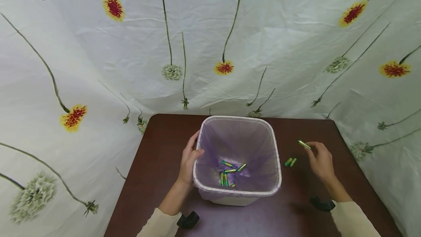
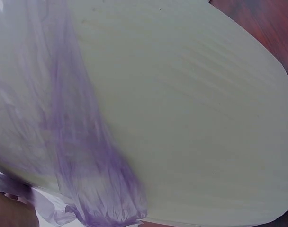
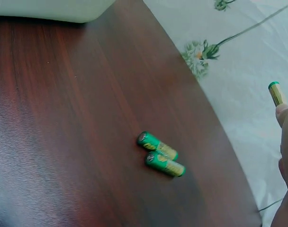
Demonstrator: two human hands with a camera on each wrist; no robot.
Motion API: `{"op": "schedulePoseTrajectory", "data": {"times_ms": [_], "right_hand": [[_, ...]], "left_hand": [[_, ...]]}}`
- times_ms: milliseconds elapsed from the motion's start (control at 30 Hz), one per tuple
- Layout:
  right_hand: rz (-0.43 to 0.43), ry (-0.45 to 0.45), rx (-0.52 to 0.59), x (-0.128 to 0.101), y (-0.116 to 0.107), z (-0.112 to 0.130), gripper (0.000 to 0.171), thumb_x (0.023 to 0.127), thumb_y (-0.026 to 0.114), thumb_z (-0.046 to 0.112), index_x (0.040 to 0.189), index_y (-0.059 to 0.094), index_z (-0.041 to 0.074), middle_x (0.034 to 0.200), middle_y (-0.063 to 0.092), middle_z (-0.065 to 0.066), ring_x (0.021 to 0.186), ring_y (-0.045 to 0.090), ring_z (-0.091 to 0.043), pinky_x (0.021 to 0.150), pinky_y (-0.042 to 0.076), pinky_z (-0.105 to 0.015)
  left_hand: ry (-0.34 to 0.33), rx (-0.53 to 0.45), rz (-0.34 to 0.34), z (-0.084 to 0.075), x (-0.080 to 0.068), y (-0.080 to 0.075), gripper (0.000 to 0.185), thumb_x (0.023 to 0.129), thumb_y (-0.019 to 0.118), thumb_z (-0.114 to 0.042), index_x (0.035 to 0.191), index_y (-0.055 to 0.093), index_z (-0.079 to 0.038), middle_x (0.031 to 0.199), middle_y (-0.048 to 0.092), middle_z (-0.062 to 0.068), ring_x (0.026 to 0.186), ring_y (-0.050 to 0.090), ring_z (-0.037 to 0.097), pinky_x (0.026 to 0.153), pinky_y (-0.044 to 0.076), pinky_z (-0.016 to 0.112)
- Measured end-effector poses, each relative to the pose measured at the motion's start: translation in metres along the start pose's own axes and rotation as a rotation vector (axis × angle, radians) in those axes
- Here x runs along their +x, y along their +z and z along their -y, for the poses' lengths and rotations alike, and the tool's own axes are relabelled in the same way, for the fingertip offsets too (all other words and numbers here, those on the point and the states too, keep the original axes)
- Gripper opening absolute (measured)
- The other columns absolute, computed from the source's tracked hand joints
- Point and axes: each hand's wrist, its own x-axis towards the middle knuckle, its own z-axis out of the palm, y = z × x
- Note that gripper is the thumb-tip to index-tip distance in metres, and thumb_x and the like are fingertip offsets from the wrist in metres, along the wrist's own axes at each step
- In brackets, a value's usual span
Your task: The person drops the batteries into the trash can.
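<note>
Currently left hand (image 1: 189,160) grasps bin (image 1: 237,193) rim; right hand (image 1: 320,162) pinches battery (image 1: 304,144) near table's right edge; loose pinch risks drop, roll-off.

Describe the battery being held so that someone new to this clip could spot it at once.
Start at the white square bin lined with a purple bag on the dark brown table. To its right, the right hand pinches one green-and-gold battery in the air; the two loose batteries lie on the table.
</note>
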Motion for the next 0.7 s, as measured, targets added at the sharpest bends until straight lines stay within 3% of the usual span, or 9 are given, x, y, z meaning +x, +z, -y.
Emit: {"op": "schedulePoseTrajectory", "data": {"times_ms": [333,700], "right_hand": [[-0.026,0.019,0.01,0.018,-0.018,0.023,0.018,0.101,0.064,0.005,0.115,0.067,-0.006,0.103,0.062,-0.021,0.087,0.053,-0.028,0.069,0.038,-0.038],[-0.026,-0.079,-0.017,0.035,-0.033,0.035,0.015,0.099,0.065,0.002,0.113,0.067,-0.005,0.1,0.06,-0.02,0.083,0.049,-0.026,0.067,0.034,-0.037]], "left_hand": [[-0.006,0.006,0.0,-0.002,-0.002,0.0,0.071,0.087,0.044,-0.007,0.157,0.038,0.0,0.154,0.043,0.021,0.13,0.045,0.034,0.104,0.043,0.032],[-0.003,0.006,0.006,-0.002,-0.001,-0.001,0.071,0.087,0.044,-0.006,0.157,0.037,0.001,0.153,0.043,0.023,0.13,0.045,0.038,0.103,0.044,0.032]]}}
